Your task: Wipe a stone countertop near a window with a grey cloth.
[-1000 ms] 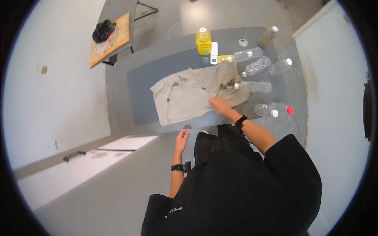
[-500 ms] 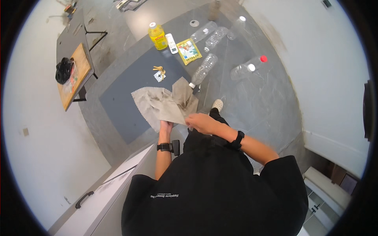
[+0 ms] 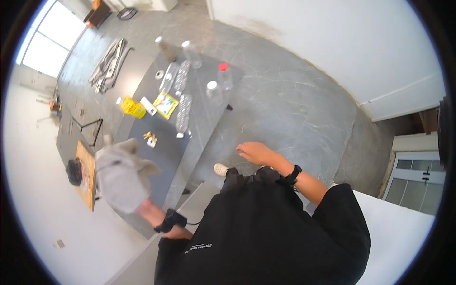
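Note:
My left hand (image 3: 146, 209) holds a beige-grey cloth (image 3: 124, 183) with a zigzag edge, raised at the left over the near end of the table. The cloth drapes over the fingers, so most of the grip is hidden, and motion blurs it. My right hand (image 3: 257, 154) is away from the cloth, in front of my body, with fingers loosely apart and nothing visible in them. Past the cloth, keys (image 3: 151, 139) lie on the dark mat (image 3: 166, 156). A yellow bottle (image 3: 132, 108), a white remote control (image 3: 148, 106) and a yellow packet (image 3: 165, 105) sit farther back.
Several clear plastic bottles stand or lie on the grey table (image 3: 209, 128), among them a red-capped bottle (image 3: 224, 77) near its right edge. A side table (image 3: 85, 190) with a black plastic bag (image 3: 73, 172) is at the left. White cabinet (image 3: 394, 228) at lower right.
My left hand has swung left and lifted the cloth off the table. The right hand has let go of the cloth. The view has turned, shifting the table leftward.

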The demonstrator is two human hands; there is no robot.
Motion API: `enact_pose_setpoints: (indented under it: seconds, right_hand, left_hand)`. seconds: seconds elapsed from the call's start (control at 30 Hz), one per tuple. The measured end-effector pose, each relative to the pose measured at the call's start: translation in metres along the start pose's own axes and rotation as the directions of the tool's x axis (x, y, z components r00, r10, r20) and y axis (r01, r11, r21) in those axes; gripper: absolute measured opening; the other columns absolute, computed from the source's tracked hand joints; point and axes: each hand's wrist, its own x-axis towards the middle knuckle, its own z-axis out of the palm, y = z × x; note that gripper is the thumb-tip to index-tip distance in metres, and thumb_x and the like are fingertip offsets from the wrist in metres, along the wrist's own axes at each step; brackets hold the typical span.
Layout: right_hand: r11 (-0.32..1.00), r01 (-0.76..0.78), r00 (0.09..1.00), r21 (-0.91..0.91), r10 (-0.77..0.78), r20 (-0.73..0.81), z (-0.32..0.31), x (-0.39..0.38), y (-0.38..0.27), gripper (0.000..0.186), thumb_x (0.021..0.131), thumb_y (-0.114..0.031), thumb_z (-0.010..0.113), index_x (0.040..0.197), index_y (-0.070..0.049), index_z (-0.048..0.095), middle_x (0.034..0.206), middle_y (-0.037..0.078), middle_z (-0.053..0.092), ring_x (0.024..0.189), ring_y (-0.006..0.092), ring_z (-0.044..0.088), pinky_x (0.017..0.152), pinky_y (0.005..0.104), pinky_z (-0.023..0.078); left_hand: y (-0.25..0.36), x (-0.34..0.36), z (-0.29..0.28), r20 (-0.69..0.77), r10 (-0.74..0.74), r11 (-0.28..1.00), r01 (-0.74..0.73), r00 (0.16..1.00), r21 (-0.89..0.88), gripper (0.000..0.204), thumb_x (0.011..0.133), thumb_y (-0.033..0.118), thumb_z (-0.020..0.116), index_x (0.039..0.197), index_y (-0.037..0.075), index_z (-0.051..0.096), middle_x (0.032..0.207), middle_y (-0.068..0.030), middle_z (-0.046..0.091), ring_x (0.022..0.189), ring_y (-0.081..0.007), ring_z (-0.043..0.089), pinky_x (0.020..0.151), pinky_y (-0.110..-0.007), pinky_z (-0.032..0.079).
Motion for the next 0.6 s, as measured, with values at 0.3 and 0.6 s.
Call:
enact_pose_setpoints:
  seconds: [0.3, 0.6]
  right_hand:
    - [0.944, -0.226, 0.943, 0.242, 0.274, -0.188, -0.055, -0.124, 0.105, 0.033, 0.099, -0.028, 0.052, 0.122, -0.006, 0.058, 0.105, 0.018, 0.068, 0.103, 0.0372, 0.063, 0.088, 0.0463, 0.049]
    - [0.822, -0.293, 0.891, 0.488, 0.420, -0.174, -0.109, -0.189, 0.134, 0.034, 0.098, -0.030, 0.053, 0.120, -0.006, 0.061, 0.112, 0.018, 0.068, 0.105, 0.0381, 0.063, 0.090, 0.0453, 0.048]
  left_hand:
    - [-0.197, 0.023, 0.196, 0.479, -0.206, 0.963, 0.089, 0.853, 0.255, 0.056, 0.102, 0.032, 0.047, 0.149, 0.003, 0.037, 0.152, -0.0144, 0.042, 0.141, -0.0303, 0.038, 0.118, -0.044, 0.032]
    - [-0.376, -0.009, 0.379, 0.744, -0.406, 0.883, 0.018, 0.531, 0.469, 0.056, 0.102, 0.030, 0.050, 0.149, 0.002, 0.037, 0.152, -0.0144, 0.042, 0.141, -0.0295, 0.038, 0.117, -0.042, 0.032]
